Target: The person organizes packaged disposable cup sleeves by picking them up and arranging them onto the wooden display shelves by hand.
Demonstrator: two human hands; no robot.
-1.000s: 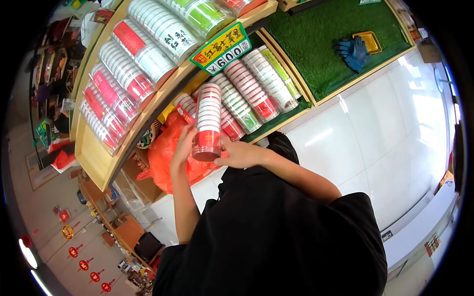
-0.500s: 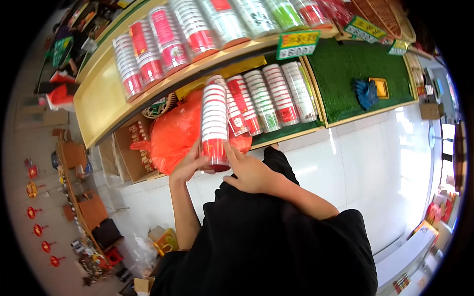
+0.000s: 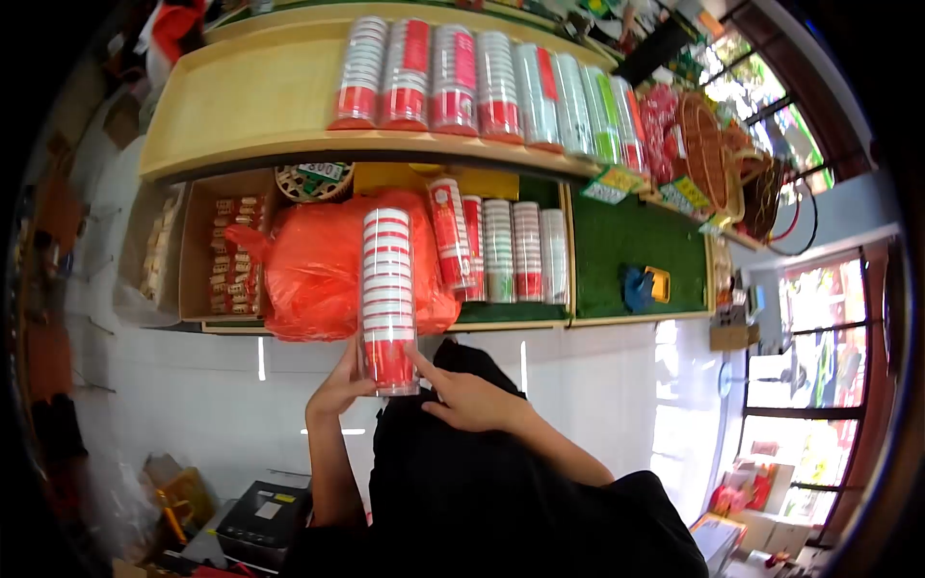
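A clear tube of stacked paper cups point(image 3: 388, 289), white-rimmed with red at the lower end, stands out in front of me, its far end over an orange plastic bag. My left hand point(image 3: 339, 385) grips the tube's lower left side, some fingers hidden behind it. From the other side, my right hand point(image 3: 474, 399) has its fingertips against the lower right edge, with the thumb apart below. Behind the tube, the full orange plastic bag point(image 3: 313, 270) lies on the lower shelf. Several similar cup tubes point(image 3: 499, 250) lean in a row to the right.
More cup tubes line the upper wooden shelf point(image 3: 231, 106). On the lower level are a cardboard box point(image 3: 198, 250) of small packets and a round basket point(image 3: 314, 181). Blue gloves point(image 3: 637, 287) lie on green matting. Wicker baskets point(image 3: 708, 154) stand at the right.
My view has turned and shifted, so the shelves now look level and the windows at right show. Both hands stay at the cup tube, which appears lower and further left in view.
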